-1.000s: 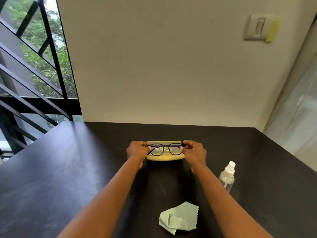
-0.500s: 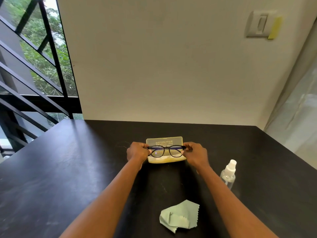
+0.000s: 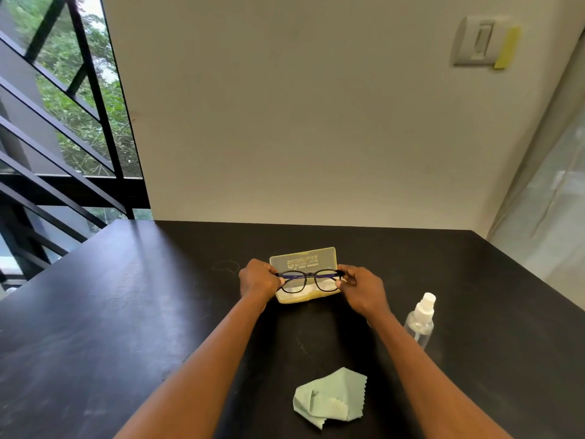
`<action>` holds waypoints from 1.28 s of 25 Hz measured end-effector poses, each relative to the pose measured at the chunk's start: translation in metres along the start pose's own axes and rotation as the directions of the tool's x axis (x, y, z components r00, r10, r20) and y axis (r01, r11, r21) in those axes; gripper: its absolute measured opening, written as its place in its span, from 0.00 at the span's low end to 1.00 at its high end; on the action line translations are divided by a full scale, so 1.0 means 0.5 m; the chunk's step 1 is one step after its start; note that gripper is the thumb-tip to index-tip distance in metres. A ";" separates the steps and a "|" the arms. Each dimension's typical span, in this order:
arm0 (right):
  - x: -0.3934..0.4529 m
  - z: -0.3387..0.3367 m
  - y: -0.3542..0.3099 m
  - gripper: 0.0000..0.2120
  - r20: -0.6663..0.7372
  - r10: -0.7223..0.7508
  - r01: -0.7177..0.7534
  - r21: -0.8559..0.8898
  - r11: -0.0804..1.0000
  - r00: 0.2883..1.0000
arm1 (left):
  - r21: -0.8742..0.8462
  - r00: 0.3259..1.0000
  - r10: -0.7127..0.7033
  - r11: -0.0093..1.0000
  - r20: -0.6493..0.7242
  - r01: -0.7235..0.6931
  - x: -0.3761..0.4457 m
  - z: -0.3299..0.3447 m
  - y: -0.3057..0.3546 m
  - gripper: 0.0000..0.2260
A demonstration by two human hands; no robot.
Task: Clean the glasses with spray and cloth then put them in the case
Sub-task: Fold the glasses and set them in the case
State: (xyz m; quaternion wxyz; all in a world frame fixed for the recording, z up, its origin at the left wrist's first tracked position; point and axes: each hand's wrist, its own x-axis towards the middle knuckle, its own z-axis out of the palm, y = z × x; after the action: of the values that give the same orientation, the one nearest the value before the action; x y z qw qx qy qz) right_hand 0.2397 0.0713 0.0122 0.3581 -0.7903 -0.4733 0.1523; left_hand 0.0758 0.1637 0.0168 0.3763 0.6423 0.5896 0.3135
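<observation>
Black-framed glasses [image 3: 308, 280] hang just over the open yellow case [image 3: 302, 258], whose translucent lid stands up behind them. My left hand [image 3: 258, 278] pinches the frame's left end and my right hand [image 3: 361, 288] pinches the right end. A crumpled pale green cloth [image 3: 332, 397] lies on the table near me. The clear spray bottle [image 3: 419, 321] with a white nozzle stands upright to the right of my right forearm.
Everything sits on a black table [image 3: 126, 312] that meets a cream wall at the back. A window with black railings is at the left, a glass panel at the right. A wall switch [image 3: 478, 41] is mounted high up.
The glasses have sunk slightly toward the case bottom, and the lid shows taller behind them. Both hands keep their hold on the frame ends.
</observation>
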 end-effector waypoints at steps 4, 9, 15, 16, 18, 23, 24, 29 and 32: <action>-0.006 -0.003 0.003 0.21 0.004 0.004 -0.004 0.056 0.998 1.000 | -0.024 1.000 -0.022 0.999 0.012 0.022 -0.001 0.004 0.000 0.10; -0.008 -0.001 0.008 0.21 -0.003 0.014 -0.013 0.063 0.998 1.000 | -0.048 1.000 -0.016 0.999 0.010 0.016 -0.003 0.010 0.001 0.08; 0.001 0.000 0.009 0.20 0.021 0.031 -0.032 0.047 0.998 0.999 | -0.035 1.000 0.016 0.999 -0.004 -0.016 -0.001 0.013 -0.005 0.10; 0.002 0.001 0.009 0.21 0.023 0.034 -0.035 0.045 0.998 0.999 | -0.019 1.000 0.021 1.000 0.001 -0.021 -0.001 0.012 -0.005 0.10; 0.004 0.002 0.009 0.21 0.024 0.040 -0.041 0.039 0.998 0.999 | 0.009 0.999 0.030 1.000 0.015 -0.030 0.003 0.011 -0.004 0.12; 0.005 0.003 0.009 0.21 0.009 0.021 -0.021 0.005 1.000 1.000 | 0.072 0.998 0.045 0.996 0.050 -0.049 0.006 0.006 -0.003 0.14; 0.005 0.004 0.009 0.21 0.005 0.019 -0.019 -0.002 1.000 1.000 | 0.080 0.997 0.049 0.995 0.057 -0.053 0.006 0.004 -0.004 0.14; 0.011 0.006 0.005 0.21 0.002 0.017 -0.017 -0.035 0.999 1.000 | 0.168 0.985 0.080 0.980 0.156 -0.106 0.008 -0.006 -0.002 0.13; 0.012 0.001 0.002 0.21 0.021 -0.003 0.005 -0.079 0.997 1.000 | 0.191 0.980 0.087 0.974 0.180 -0.122 0.004 -0.006 0.002 0.13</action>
State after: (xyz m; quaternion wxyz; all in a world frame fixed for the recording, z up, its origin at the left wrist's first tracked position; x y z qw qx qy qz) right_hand 0.2430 0.0764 0.0118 0.3220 -0.8012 -0.4843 0.1407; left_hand 0.0742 0.1662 0.0189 0.3415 0.7316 0.5492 0.2156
